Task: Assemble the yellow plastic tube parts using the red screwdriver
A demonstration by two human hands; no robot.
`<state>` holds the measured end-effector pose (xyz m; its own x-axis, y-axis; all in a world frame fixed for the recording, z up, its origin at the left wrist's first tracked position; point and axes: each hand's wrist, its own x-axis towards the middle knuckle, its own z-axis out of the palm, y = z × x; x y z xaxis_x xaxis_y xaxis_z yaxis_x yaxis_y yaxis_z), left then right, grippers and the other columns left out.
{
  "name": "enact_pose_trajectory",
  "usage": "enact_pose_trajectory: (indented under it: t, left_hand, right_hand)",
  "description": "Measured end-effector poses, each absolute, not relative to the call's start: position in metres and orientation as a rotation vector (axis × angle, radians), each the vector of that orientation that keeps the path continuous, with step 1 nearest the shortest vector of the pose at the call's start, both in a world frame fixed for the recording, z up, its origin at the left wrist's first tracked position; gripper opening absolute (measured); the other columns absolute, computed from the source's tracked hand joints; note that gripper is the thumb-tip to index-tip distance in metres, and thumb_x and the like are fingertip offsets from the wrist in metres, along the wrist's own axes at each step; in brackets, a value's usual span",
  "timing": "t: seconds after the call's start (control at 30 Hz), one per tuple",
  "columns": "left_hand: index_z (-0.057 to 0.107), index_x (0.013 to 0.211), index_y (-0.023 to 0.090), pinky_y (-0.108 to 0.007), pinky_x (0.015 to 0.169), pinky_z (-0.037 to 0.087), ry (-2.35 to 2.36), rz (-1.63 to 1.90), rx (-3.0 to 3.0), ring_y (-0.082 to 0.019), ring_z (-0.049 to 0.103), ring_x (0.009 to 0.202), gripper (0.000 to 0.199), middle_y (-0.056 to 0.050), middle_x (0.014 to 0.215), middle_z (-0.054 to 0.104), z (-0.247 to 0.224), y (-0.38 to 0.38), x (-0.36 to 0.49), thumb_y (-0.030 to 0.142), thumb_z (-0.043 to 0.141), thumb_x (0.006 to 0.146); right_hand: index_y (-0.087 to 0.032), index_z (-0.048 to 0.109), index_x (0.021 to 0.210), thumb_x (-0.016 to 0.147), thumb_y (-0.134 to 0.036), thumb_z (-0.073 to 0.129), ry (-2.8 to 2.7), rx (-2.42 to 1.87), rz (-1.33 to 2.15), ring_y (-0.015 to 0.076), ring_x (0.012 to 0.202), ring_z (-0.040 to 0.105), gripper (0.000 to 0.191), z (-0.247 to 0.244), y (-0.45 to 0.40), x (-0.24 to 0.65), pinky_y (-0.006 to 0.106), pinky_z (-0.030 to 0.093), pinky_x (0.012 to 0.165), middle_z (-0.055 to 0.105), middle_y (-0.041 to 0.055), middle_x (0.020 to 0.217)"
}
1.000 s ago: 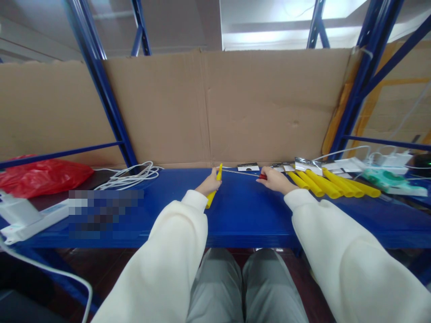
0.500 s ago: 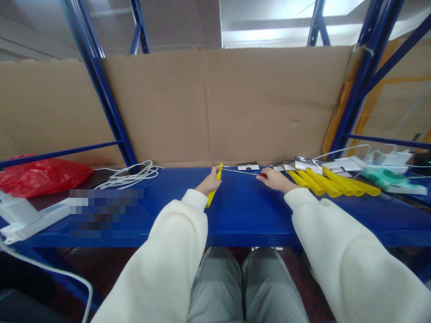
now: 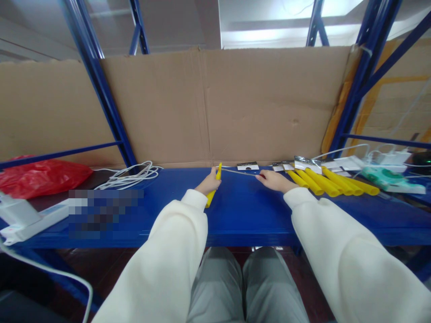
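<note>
On the left, my left hand (image 3: 209, 180) is closed around a slim yellow tube-like piece (image 3: 210, 198), which stands tilted with its upper tip above my fingers. A thin pale strand (image 3: 239, 171) runs from near that tip across to my right hand (image 3: 271, 180). My right fingers pinch its other end; a small dark red bit shows at the fingertips, too small to name. Beside my right wrist lie several yellow tubes (image 3: 326, 185) in a fanned row. A silvery clear wrapper (image 3: 307, 164) lies over their far ends.
A black-and-white card (image 3: 248, 166) lies at the back edge against the cardboard panel (image 3: 269, 103). Coiled white cable (image 3: 134, 174), a red plastic bag (image 3: 43, 175) and a white power strip (image 3: 43, 220) are at the left. A green-and-white packet (image 3: 387, 178) is far right.
The strand, straight half a second ago, now sags slightly. My right hand has shifted a little, and less of the red bit shows. My left hand keeps its grip on the yellow piece.
</note>
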<state>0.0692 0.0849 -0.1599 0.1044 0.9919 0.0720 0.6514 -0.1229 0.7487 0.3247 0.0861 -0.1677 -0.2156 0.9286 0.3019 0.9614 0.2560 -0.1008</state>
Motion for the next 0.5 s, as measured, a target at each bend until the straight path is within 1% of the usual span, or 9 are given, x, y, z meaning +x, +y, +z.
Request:
enact_pose_trajectory:
  t: [0.1, 0.2, 0.3, 0.4, 0.5]
  left_hand:
    - [0.030, 0.144, 0.016, -0.018, 0.051, 0.043, 1.588, 0.809, 1.840, -0.010, 0.048, 0.049, 0.059, 0.002, 0.070, 0.053, -0.1611, 0.0858, 0.0684, 0.007, 0.046, 0.089]
    - [0.030, 0.144, 0.017, -0.017, 0.050, 0.043, 1.571, 0.802, 1.844, -0.010, 0.048, 0.048, 0.059, 0.002, 0.068, 0.052, -0.1615, 0.0857, 0.0677, 0.008, 0.047, 0.089]
    - [0.031, 0.144, 0.018, -0.017, 0.049, 0.042, 1.558, 0.790, 1.845, -0.010, 0.046, 0.047, 0.058, 0.002, 0.068, 0.052, -0.1613, 0.0851, 0.0676, 0.009, 0.047, 0.089]
    - [0.031, 0.145, 0.017, -0.017, 0.048, 0.041, 1.551, 0.785, 1.852, -0.010, 0.046, 0.047, 0.059, 0.002, 0.069, 0.052, -0.1616, 0.0854, 0.0674, 0.008, 0.047, 0.089]
    - [0.029, 0.147, 0.016, -0.018, 0.050, 0.043, 1.557, 0.797, 1.864, -0.010, 0.048, 0.049, 0.061, 0.000, 0.071, 0.055, -0.1624, 0.0868, 0.0669, 0.008, 0.047, 0.089]
  right_hand:
    - [-0.017, 0.065, 0.093, 0.097, -0.036, 0.049, -2.230, -1.682, -0.198, 0.0219, 0.086, 0.066, 0.025, -0.1701, 0.0905, 0.3277, 0.029, 0.046, 0.076, 0.071, 0.0128, 0.095]
    - [-0.020, 0.062, 0.090, 0.089, -0.035, 0.061, -2.196, -1.649, -0.268, 0.0214, 0.082, 0.065, 0.016, -0.1716, 0.0932, 0.3314, 0.029, 0.045, 0.070, 0.070, 0.0088, 0.090]
    - [-0.022, 0.057, 0.092, 0.084, -0.034, 0.067, -2.168, -1.710, -0.244, 0.0215, 0.078, 0.065, 0.017, -0.1709, 0.0920, 0.3321, 0.028, 0.043, 0.065, 0.070, 0.0054, 0.084]
    - [-0.021, 0.057, 0.098, 0.086, -0.037, 0.065, -2.139, -1.785, -0.143, 0.0226, 0.080, 0.067, 0.022, -0.1697, 0.0896, 0.3293, 0.027, 0.044, 0.065, 0.071, 0.0076, 0.086]
    - [-0.018, 0.060, 0.100, 0.094, -0.040, 0.055, -2.154, -1.787, -0.047, 0.0234, 0.084, 0.069, 0.023, -0.1696, 0.0893, 0.3258, 0.028, 0.046, 0.069, 0.073, 0.0119, 0.093]
